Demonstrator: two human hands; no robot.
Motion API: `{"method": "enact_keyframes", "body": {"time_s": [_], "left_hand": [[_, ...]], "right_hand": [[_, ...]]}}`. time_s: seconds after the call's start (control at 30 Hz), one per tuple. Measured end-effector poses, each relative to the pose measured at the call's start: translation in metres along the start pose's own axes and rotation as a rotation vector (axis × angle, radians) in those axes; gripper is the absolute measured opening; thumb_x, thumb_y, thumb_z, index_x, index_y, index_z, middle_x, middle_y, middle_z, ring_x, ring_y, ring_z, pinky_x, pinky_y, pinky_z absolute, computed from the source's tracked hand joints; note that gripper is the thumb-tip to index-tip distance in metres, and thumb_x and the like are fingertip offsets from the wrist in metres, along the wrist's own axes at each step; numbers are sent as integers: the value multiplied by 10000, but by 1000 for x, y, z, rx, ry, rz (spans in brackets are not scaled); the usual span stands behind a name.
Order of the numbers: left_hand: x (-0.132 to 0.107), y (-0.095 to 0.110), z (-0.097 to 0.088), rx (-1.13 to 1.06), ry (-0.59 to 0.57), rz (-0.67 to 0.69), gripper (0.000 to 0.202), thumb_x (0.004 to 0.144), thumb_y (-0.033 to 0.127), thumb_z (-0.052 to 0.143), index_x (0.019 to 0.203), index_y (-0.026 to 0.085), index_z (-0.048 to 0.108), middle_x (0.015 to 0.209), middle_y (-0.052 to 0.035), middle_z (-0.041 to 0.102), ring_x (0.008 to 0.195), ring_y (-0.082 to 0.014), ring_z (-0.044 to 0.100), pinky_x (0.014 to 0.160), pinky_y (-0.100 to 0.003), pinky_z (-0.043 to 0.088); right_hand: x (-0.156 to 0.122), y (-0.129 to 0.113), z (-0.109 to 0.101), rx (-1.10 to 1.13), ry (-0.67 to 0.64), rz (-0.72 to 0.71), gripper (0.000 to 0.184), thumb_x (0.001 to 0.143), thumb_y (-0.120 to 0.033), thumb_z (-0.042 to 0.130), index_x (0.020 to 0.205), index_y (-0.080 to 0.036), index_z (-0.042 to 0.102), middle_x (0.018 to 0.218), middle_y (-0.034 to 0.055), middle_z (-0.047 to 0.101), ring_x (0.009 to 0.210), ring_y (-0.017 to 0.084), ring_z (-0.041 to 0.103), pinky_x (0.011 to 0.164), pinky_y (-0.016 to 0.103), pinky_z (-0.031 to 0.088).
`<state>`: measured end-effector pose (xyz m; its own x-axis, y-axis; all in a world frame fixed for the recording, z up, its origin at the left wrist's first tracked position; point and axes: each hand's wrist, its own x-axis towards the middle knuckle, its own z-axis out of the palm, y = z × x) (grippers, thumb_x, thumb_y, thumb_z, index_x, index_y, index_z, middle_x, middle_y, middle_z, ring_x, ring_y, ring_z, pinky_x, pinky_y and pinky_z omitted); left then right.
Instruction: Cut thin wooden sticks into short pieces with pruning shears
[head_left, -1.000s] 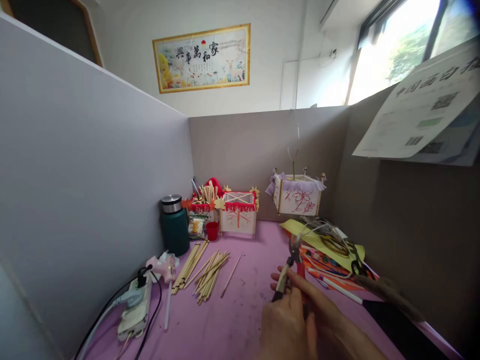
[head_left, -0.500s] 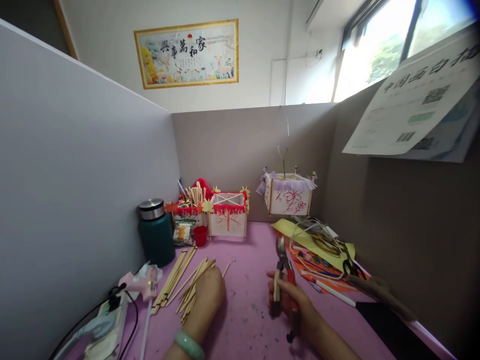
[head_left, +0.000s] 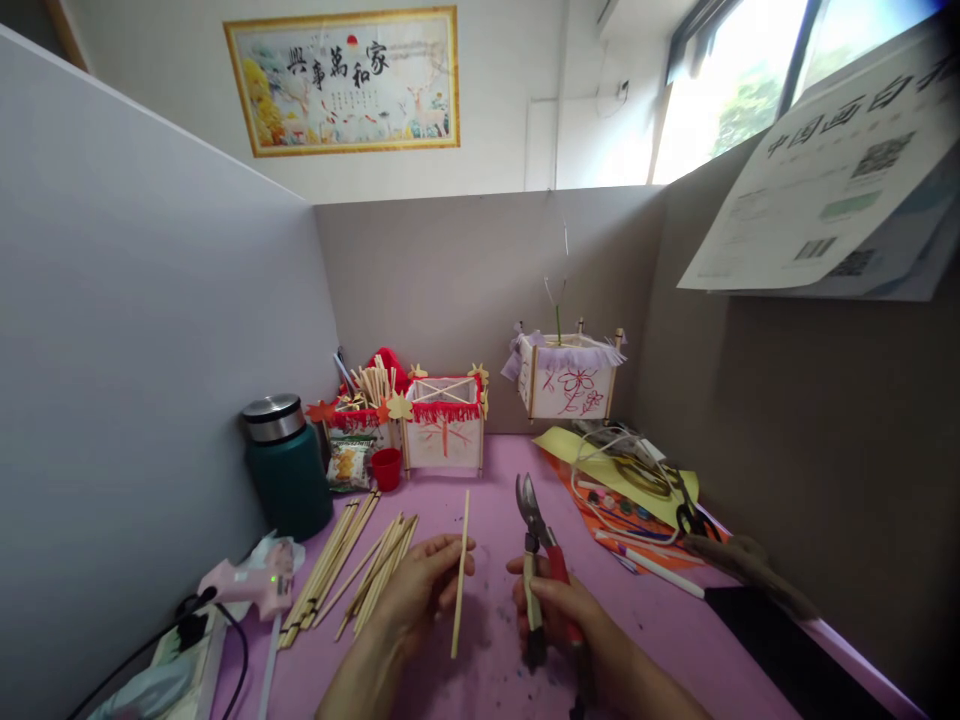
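Pinched upright in my left hand is a thin wooden stick, held over the purple tabletop. My right hand is wrapped round the handles of pruning shears, one red and one pale. Their blades stand slightly parted and point away from me, a short gap to the right of the stick. Left of my left hand lies a loose pile of wooden sticks, and beyond it are longer sticks in banded bundles.
A pink glue gun with cables and a teal bottle stand at left. Behind are a red cup and a red-fringed paper lantern; another lantern hangs right. Scissors and yellow paper lie at right.
My left hand has come off the stick pile and moved right, now with a single stick in it. The shears in my right hand have shifted slightly left, their blades now parted. The view has shifted.
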<state>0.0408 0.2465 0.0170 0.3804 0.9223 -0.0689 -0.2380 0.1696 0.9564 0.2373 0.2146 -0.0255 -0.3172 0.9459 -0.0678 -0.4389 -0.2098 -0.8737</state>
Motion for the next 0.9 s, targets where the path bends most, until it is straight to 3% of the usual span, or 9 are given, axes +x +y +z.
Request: {"method": "enact_keyframes", "body": {"time_s": [0.23,0.57,0.9], "left_hand": [[-6,2,6,-71,28,23,220,769,324,663,702,129,586,587,41,503,403,-8,310,406,-170,196],[-9,5,8,-18,15,32,220,751,340,660,711,126,633,534,44,478,404,-34,293,406,-198,202],[-11,7,17,14,66,-25,247,750,351,626,662,121,632,530,14,564,346,-24,295,376,-194,190]], "right_hand": [[-3,-2,1,21,-9,1,358,784,-382,599,1063,-177,505,782,7,563,642,152,568,615,336,480],[-10,-8,10,-15,-20,30,397,759,-420,623,1050,-176,508,754,1,572,601,139,566,559,293,471],[-13,-1,24,-153,-52,87,459,710,-463,651,1023,-168,490,680,-14,569,517,131,554,463,246,448]]}}
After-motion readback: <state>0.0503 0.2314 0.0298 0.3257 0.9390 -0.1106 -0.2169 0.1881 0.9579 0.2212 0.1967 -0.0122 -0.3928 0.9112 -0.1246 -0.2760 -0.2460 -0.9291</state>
